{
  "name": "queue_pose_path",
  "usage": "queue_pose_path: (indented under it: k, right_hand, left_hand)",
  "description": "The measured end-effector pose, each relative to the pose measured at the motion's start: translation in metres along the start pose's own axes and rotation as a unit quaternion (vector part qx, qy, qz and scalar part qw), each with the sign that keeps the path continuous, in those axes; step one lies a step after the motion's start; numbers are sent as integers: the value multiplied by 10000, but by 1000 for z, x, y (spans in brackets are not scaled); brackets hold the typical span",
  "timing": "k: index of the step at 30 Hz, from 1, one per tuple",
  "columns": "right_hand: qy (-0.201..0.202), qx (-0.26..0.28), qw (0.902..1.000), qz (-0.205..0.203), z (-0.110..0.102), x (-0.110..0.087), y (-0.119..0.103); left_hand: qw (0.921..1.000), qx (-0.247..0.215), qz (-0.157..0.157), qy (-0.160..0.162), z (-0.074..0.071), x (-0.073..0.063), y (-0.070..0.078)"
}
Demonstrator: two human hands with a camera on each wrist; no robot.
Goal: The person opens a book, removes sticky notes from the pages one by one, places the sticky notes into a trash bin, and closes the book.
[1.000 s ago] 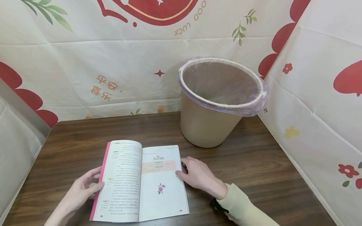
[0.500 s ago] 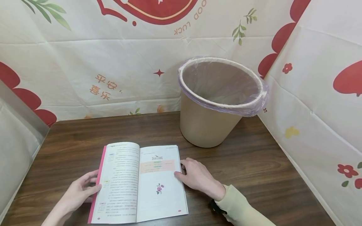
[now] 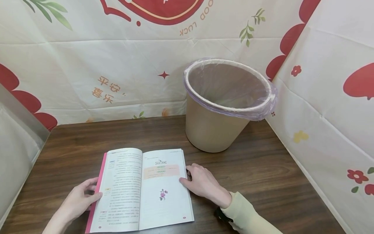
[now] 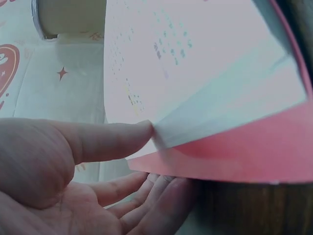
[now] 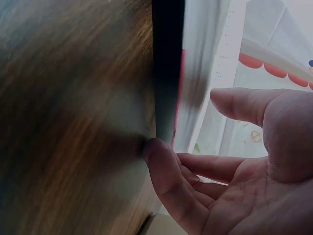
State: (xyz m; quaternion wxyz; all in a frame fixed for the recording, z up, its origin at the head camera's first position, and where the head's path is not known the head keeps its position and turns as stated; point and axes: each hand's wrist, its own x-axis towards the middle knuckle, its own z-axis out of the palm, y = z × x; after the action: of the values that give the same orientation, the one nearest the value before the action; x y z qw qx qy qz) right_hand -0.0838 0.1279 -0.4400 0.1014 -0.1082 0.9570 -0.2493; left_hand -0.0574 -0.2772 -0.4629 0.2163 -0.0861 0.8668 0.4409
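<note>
An open book (image 3: 163,208) with a pink cover lies on the wooden table, its two printed pages facing up. On the book's left edge my left hand (image 3: 77,200) pinches pages and cover, the thumb on top and the fingers beneath. The left wrist view shows this thumb (image 4: 117,139) pressing the page corners, with the pink cover (image 4: 234,152) fanned below them. My right hand (image 3: 203,182) holds the right edge, thumb at the page margin. In the right wrist view its curled fingers (image 5: 168,171) reach under the book's edge, against the tabletop.
A beige bin (image 3: 214,130) lined with a thin purple bag stands behind the book, toward the right. Patterned white cloth (image 3: 140,71) hangs behind the dark wooden table (image 3: 263,175) and along its right side. A dark band (image 3: 223,215) circles the right wrist.
My left hand and the book's left side have shifted slightly left and toward me, spreading the book a little wider. The right hand stays nearly in place.
</note>
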Motion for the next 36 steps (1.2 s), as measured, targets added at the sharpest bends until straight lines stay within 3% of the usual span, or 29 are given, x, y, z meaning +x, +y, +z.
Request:
queue_pose_path:
  k: [4,9,15,18,24,29,36]
  right_hand:
    - [-66,201,9998,42,0,1,0]
    - [-82,904,9958,153,0,4,4]
    - [-294,2218,9742,293,-7,11,14]
    - [-463,2569,9647,341,-15,12,19]
    - [-512,2841,9568,351,-31,9,27]
    - [-422,2815,9585,159,-42,12,25]
    - [-555,2956,9537,-3,-56,20,11]
  left_hand:
    - [9999,141,-36,58,-1,0,2]
    - [9999,108,-57,67,-2,1,3]
    - [9991,-352,192,-129,-4,-2,3]
    - [9979,-544,311,-182,-3,-3,6]
    - [9931,-978,634,-155,4,-4,20]
    - [9835,-1454,1006,-373,9,-3,31]
    - [9735,-1835,1156,-726,10,-1,37]
